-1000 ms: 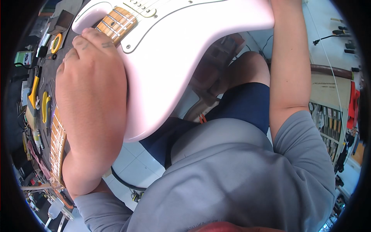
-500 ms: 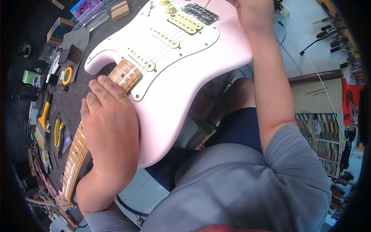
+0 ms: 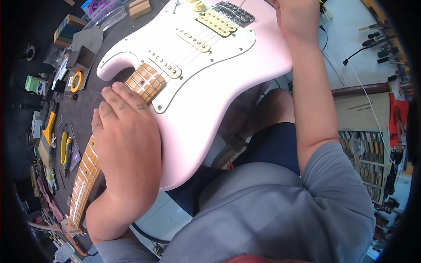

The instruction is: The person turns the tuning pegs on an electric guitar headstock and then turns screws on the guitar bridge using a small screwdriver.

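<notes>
A pale pink electric guitar [image 3: 197,127] with a white pickguard lies slanted on the dark workbench. My left hand [image 3: 125,118] is laid over the upper fretboard [image 3: 147,81], its fingers wrapped across the neck near the body. Below that hand the rest of the neck [image 3: 85,179] runs down to the left. At the top edge, my right hand [image 3: 296,13] is beside the metal bridge [image 3: 234,14]. A thin metal rod [image 3: 240,6] rises from the bridge close to its fingers. The frame edge cuts off its fingertips.
Yellow-handled pliers [image 3: 66,151], a yellow tape roll [image 3: 76,82], a dark block [image 3: 80,59] and a wooden block [image 3: 139,8] lie on the bench at left. A tool rack [image 3: 364,162] stands at right, with a white cord hanging before it.
The view has tilted up since the first frame, bringing the pickups and bridge into sight. Against the last half second, both hands hold nearly the same place on the guitar.
</notes>
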Tool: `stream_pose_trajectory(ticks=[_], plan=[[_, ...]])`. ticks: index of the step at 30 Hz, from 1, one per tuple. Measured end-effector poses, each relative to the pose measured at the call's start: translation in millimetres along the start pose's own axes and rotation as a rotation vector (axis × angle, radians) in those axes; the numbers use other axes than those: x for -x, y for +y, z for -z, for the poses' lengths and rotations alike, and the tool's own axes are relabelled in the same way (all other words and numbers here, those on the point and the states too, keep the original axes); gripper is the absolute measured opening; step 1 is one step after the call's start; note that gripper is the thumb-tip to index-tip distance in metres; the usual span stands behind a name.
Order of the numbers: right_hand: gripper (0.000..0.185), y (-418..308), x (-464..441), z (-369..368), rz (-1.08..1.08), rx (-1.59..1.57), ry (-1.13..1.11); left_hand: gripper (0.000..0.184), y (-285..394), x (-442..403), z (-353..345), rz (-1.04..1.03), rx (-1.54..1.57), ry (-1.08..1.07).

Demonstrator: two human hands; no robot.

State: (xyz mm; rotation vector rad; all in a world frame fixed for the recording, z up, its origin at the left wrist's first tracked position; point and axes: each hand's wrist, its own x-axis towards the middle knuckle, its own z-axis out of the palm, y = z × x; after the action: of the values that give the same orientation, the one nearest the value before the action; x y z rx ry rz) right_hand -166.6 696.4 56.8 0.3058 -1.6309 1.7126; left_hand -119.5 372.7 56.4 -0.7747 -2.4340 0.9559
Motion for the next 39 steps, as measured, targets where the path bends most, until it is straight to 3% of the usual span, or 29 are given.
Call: stream_pose_trajectory(ticks=[21,27,30,39], plan=[[0.013,-1,2,-9,0.001,0.154,0.204,0.044,-1,1,-3,0.000,0.030,0.016],[0.015,-11,8,-19,0.141,0.145,0.166,0.046,-2,-1,-2,0.012,0.053,-0.006],[0.015,-3,-2,-9,-0.011,0.184,0.227,0.046,0,-1,-2,0.016,0.052,-0.013],[0.012,2,-2,-9,0.003,0.085,0.154,0.046,1,-2,-1,0.031,0.082,-0.017]])
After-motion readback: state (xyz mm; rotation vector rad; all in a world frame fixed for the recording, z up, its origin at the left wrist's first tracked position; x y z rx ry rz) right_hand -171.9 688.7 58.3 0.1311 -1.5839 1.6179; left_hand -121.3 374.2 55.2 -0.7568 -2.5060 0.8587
